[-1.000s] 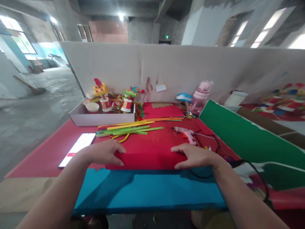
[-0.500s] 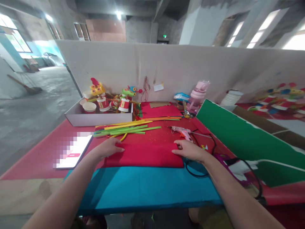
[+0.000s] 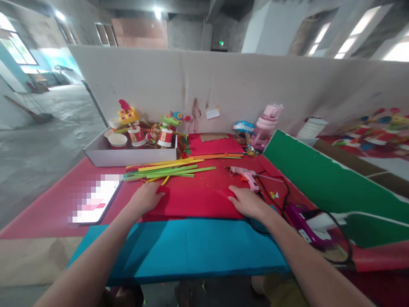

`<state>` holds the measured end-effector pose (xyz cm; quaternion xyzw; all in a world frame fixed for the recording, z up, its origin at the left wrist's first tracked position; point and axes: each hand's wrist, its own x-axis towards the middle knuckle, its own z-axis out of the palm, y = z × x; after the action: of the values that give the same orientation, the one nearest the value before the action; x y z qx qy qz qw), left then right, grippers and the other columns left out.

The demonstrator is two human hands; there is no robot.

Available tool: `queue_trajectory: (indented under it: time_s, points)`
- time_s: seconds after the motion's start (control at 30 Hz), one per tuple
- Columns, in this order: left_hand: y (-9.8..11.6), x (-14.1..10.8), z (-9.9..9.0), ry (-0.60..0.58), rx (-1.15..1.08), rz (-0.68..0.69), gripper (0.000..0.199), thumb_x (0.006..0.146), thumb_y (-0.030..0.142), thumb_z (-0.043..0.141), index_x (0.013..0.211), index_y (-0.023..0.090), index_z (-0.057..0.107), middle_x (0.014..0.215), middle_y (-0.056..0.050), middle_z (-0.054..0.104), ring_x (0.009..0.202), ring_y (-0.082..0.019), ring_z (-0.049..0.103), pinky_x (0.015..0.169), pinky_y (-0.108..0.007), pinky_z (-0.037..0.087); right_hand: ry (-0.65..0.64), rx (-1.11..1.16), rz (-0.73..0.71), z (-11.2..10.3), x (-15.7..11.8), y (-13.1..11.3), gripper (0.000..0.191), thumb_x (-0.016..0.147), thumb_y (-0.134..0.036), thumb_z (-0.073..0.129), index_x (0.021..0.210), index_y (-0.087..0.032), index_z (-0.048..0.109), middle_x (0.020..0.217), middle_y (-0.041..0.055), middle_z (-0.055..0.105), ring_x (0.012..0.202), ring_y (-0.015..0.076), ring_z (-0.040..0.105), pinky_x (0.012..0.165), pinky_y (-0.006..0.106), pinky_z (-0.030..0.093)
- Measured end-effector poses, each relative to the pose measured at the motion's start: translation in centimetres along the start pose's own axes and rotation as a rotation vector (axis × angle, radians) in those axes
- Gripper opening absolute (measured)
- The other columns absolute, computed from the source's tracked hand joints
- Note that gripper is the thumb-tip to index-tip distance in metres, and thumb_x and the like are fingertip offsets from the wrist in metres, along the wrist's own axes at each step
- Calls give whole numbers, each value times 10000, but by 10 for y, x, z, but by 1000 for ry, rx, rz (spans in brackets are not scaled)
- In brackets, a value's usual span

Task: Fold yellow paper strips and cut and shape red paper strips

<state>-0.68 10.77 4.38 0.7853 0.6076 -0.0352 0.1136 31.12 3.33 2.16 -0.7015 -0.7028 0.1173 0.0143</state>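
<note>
From here I rest my left hand [image 3: 145, 199] and right hand [image 3: 249, 204] on the two ends of one flat bright-red sheet [image 3: 194, 202], each thumb spread from the fingers. It borders one smooth blue covering [image 3: 182, 249]. Beyond, I count one pink plastic glue gun [image 3: 252, 181], one white cardboard box [image 3: 134, 158] and, leftward, one bright-screened flat phone [image 3: 99, 204].

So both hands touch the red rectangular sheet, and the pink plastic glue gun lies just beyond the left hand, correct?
Not quite: the head view shows the pink plastic glue gun just beyond the right hand. The rest stands.
</note>
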Motion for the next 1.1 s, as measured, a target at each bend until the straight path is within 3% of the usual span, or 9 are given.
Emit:
queue_trajectory:
  time_s: [0.33, 0.6, 0.77, 0.93, 1.1]
  points:
    - [10, -8, 2, -25, 110, -62, 347, 882, 360, 417, 1076, 151, 615, 1170, -180, 639, 1074, -318, 611, 807, -393, 501, 0, -40, 7, 0, 0, -2, 234, 926, -259, 454, 1114, -163, 554, 1026, 158, 686, 968, 267, 643, 768, 312, 395]
    - [4, -6, -1, -75, 92, -54, 349, 873, 384, 428, 1034, 145, 625, 1124, -187, 653, 1031, -319, 624, 773, -373, 498, 19, -32, -43, 2, 5, 5, 319, 902, -270, 481, 1191, -152, 550, 1178, 164, 646, 1094, 283, 599, 823, 317, 404]
    - [-4, 1, 2, -57, 89, -14, 345, 861, 421, 447, 961, 156, 645, 1081, -181, 667, 987, -297, 637, 786, -365, 484, 5, -32, -32, 0, 6, 4, 258, 894, -303, 502, 1100, -172, 585, 1122, 134, 670, 1059, 258, 612, 787, 288, 399]
    - [-5, 2, 3, -47, 103, 1, 348, 862, 422, 447, 945, 145, 641, 1065, -184, 673, 965, -297, 642, 749, -356, 484, 40, -11, -25, 0, 5, 1, 285, 956, -340, 385, 1012, -165, 602, 1055, 139, 689, 991, 253, 636, 730, 283, 382]
    - [-4, 1, 3, -49, 87, -16, 302, 849, 382, 473, 955, 158, 645, 1083, -163, 677, 984, -285, 644, 773, -343, 481, 48, -19, -38, -1, 4, 1, 227, 934, -311, 436, 980, -167, 605, 1032, 124, 693, 960, 239, 639, 696, 266, 363]
